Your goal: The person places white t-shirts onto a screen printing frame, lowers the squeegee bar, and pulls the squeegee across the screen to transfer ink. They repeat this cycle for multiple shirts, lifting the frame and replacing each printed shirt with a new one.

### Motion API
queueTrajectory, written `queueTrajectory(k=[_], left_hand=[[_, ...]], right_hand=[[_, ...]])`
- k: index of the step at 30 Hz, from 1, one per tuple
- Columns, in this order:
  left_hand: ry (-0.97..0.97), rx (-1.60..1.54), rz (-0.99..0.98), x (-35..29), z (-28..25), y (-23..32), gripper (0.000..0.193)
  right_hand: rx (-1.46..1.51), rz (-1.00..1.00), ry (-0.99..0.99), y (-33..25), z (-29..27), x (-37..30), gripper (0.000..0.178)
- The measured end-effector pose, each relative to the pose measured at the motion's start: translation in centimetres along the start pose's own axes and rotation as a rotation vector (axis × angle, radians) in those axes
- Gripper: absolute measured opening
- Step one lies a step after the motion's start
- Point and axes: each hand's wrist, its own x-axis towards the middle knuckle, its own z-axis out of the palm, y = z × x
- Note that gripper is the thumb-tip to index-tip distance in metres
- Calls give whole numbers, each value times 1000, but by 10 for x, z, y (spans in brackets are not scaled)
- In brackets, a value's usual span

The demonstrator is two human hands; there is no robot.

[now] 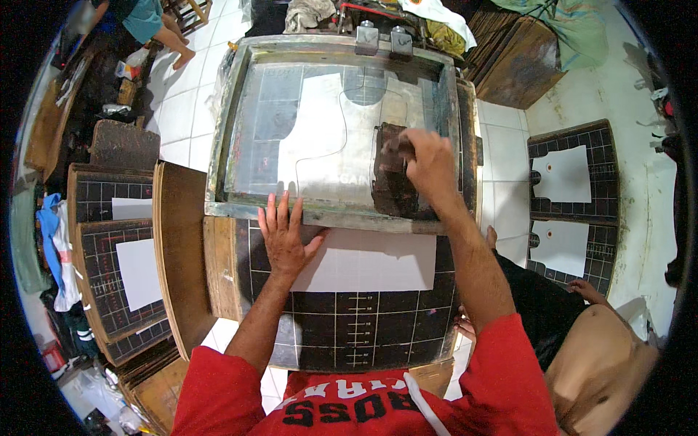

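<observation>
A wooden-framed printing screen (337, 218) lies over a black gridded board (327, 320). Through its mesh shows a white cut piece of fabric (313, 123), whose lower part (371, 261) sticks out past the frame's near bar. My left hand (283, 236) rests with fingers spread on that near bar, toward its left. Inside the frame at the right, my right hand (430, 166) is closed round the top of a dark brown squeegee (392, 171), which stands on the mesh. The hand is slightly blurred and partly hides the tool.
Two metal blocks (367, 38) sit on the far bar. Left stand boards with white pieces (138, 272) and an upright wooden board (182, 254). Similar boards (574, 196) lean at the right wall. One person is close at my right (603, 363); another's leg (174, 43) shows far left.
</observation>
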Motion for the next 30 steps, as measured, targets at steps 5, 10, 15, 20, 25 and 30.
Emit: queueTrajectory(k=[5, 10, 15, 20, 25, 30], left_hand=[[-60, 61, -39, -3, 2, -1, 95], [-84, 74, -58, -2, 0, 0, 92], [-49, 45, -29, -3, 2, -2, 91], [-50, 35, -27, -4, 4, -5, 91], [-31, 51, -2, -3, 3, -5, 92], [-72, 29, -24, -4, 2, -5, 91]], right_hand=[[-95, -80, 2, 22, 20, 44, 33], [-66, -162, -99, 22, 25, 56, 30], [49, -380, -305, 6, 8, 28, 32], [-46, -303, -221, -7, -9, -17, 34], [-44, -76, -128, -25, -11, -40, 38], [-64, -18, -211, -36, -1, -64, 36]])
